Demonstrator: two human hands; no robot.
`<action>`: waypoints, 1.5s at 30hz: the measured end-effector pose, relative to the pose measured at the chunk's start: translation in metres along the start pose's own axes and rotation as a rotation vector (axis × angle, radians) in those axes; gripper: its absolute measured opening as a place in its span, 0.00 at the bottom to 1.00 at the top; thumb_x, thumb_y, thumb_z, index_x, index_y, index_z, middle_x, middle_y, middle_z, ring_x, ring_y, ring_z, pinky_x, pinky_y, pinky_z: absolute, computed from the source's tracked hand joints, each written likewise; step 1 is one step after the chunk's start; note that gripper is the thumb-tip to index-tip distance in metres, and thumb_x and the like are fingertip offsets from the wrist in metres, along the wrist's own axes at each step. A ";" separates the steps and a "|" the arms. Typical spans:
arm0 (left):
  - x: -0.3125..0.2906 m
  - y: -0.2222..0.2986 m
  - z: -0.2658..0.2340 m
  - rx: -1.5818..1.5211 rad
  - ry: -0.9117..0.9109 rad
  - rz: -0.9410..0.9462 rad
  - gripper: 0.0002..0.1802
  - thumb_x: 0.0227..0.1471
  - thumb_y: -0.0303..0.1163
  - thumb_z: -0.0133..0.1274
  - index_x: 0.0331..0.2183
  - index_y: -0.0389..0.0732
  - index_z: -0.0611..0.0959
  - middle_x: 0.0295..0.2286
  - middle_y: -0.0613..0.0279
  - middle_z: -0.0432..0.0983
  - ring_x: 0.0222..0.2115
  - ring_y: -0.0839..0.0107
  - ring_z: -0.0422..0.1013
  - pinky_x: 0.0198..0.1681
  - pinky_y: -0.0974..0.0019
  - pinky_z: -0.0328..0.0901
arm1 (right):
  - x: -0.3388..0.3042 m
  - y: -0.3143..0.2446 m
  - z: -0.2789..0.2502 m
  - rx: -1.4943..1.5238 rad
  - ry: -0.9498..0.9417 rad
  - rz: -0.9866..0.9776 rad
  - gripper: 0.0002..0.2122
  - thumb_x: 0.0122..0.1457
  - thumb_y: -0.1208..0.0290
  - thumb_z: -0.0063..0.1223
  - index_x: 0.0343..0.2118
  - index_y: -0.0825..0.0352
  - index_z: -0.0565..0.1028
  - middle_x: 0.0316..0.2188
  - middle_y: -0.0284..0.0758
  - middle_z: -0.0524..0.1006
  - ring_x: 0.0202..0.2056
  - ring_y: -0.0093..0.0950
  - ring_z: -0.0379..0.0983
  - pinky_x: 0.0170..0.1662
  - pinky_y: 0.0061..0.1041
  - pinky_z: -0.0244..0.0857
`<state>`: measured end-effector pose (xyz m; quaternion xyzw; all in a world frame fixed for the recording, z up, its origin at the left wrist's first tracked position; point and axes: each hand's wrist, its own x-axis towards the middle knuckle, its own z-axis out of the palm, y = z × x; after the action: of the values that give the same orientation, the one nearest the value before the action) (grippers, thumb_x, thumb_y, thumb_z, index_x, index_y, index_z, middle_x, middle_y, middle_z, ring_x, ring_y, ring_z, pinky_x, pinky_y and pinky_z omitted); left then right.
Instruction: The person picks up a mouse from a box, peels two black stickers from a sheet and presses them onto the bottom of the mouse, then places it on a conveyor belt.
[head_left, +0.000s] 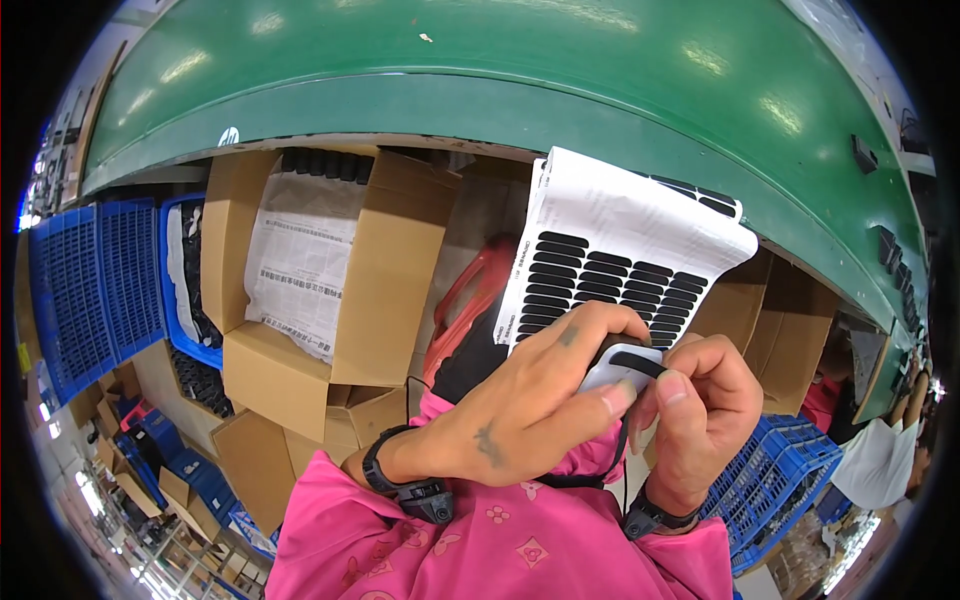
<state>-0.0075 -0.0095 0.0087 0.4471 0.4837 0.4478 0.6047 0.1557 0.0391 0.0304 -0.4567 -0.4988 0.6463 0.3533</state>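
Green table (450,50): spans the far side. Cardboard box (390,270): open, left of centre, below the table's near edge. Blue crate (95,290): left of the box. White sheet (620,215): draped over the table's edge, bearing rows of black ovals, just beyond the hands. Left hand (535,405): thumb on the near side, forefinger on the far side, clasping a pale grey piece. Right hand (705,400): thumb and forefinger pinching a strip's right end. Pale grey piece (600,376): between the hands, face up, partly covered; full long axis cannot be told. Black strip (636,362): on that face, long axis left to right, right end slightly nearer, pointing into the right fingertips.
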 end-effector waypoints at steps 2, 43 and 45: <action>0.000 -0.002 -0.002 -0.021 0.001 0.001 0.26 0.49 0.38 0.42 0.49 0.33 0.67 0.38 0.51 0.71 0.38 0.63 0.70 0.43 0.63 0.63 | 0.000 0.000 0.001 0.003 0.004 0.000 0.05 0.54 0.80 0.53 0.25 0.74 0.69 0.19 0.30 0.70 0.18 0.12 0.64 0.20 0.12 0.57; -0.003 -0.005 0.007 0.012 0.108 0.132 0.21 0.54 0.33 0.40 0.46 0.28 0.68 0.38 0.45 0.66 0.35 0.55 0.66 0.40 0.60 0.62 | 0.000 0.003 0.004 -0.327 0.053 -0.186 0.05 0.46 0.82 0.57 0.22 0.71 0.71 0.17 0.32 0.73 0.18 0.19 0.65 0.21 0.18 0.57; -0.002 -0.006 0.007 0.017 0.108 0.137 0.22 0.53 0.33 0.40 0.46 0.28 0.68 0.38 0.45 0.66 0.35 0.55 0.66 0.41 0.61 0.62 | 0.000 0.003 0.003 -0.348 0.052 -0.190 0.05 0.46 0.82 0.57 0.21 0.71 0.71 0.17 0.32 0.72 0.18 0.19 0.65 0.20 0.17 0.57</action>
<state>-0.0001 -0.0138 0.0043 0.4592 0.4877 0.5074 0.5420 0.1529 0.0378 0.0279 -0.4784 -0.6345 0.5020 0.3414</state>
